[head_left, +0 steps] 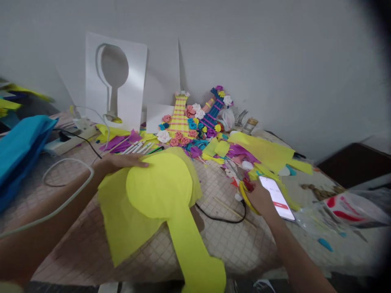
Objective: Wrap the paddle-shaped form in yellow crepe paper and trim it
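My left hand (pixel 124 161) grips the upper left edge of a bright yellow cutout (pixel 159 183), with the thumb on top. The cutout has a round head, a long neck and a wider foot near the front edge. Behind it lies a sheet of thinner yellow paper (pixel 122 228), its corners sticking out left and right. At the right, my right hand (pixel 259 197) is closed around the red and yellow handles of a pair of scissors (pixel 245 194). The blades point away toward the paper scraps, apart from the cutout.
A lit phone (pixel 276 198) lies beside my right hand. Flower-decorated paper pieces (pixel 180 118) lean at the back, near a white board (pixel 134 81) with a cut-out shape. Yellow scraps (pixel 265 148), a black cable (pixel 222 221), a power strip (pixel 70 140) and a plastic bag (pixel 351 209) surround the work.
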### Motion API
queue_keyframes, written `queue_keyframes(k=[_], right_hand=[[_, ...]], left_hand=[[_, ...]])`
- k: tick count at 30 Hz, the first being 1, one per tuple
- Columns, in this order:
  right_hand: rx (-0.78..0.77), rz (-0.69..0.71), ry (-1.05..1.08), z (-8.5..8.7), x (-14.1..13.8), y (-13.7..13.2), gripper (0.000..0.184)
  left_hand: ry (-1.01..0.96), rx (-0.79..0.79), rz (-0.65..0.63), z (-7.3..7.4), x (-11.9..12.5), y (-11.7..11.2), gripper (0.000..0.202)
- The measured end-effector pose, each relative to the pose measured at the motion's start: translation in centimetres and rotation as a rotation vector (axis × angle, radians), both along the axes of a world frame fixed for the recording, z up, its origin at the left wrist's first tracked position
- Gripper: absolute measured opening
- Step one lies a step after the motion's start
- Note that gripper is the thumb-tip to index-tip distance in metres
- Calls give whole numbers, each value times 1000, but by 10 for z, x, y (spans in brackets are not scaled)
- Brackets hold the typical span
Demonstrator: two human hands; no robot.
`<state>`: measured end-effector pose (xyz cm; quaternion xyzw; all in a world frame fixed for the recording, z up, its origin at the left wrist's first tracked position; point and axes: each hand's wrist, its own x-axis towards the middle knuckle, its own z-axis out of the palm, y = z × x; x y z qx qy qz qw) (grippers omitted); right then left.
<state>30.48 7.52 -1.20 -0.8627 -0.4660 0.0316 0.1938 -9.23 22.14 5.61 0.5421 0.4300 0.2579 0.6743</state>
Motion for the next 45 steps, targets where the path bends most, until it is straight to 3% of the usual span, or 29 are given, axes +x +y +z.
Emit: queue_keyframes(k=[1,2,5,7,9,11,14,17,21,25,30,38,45], right_hand=[[13,-12,-2,-1,0,-2,30],[29,-24,-2,0,-1,-5,32],[80,-41,15,3,-6,-14,37],[115,-17,43,6,-14,-21,40],[157,55,68,9,-26,-28,44],[186,173,70,13,-40,-32,49],[154,345,11,16,-62,-35,49],[81,458,-65,16,-79,-34,47],[-3,572,-177,16,-90,-33,45],[-93,669,-270,17,-94,-35,38],[-151,718,-322,17,-98,-37,34],[-148,734,-386,18,-99,-38,35],[-127,769,-402,16,-102,-33,37]], left_hand=[[140,59,-145,-3,4,11,35],[202,115,-192,-6,8,23,40],[318,356,-182,-14,15,48,49],[363,508,-136,-18,15,48,47],[403,623,-105,-22,14,31,42],[437,714,-142,-26,15,-1,33],[511,1038,-412,-34,24,-54,29],[572,1183,-468,-49,34,-90,36],[639,1212,-416,-65,36,-100,15],[587,1184,-414,-70,31,-92,17],[610,1173,-483,-63,31,-85,18],[746,1339,-622,-49,45,-89,19],[630,1168,-734,-47,47,-72,19]])
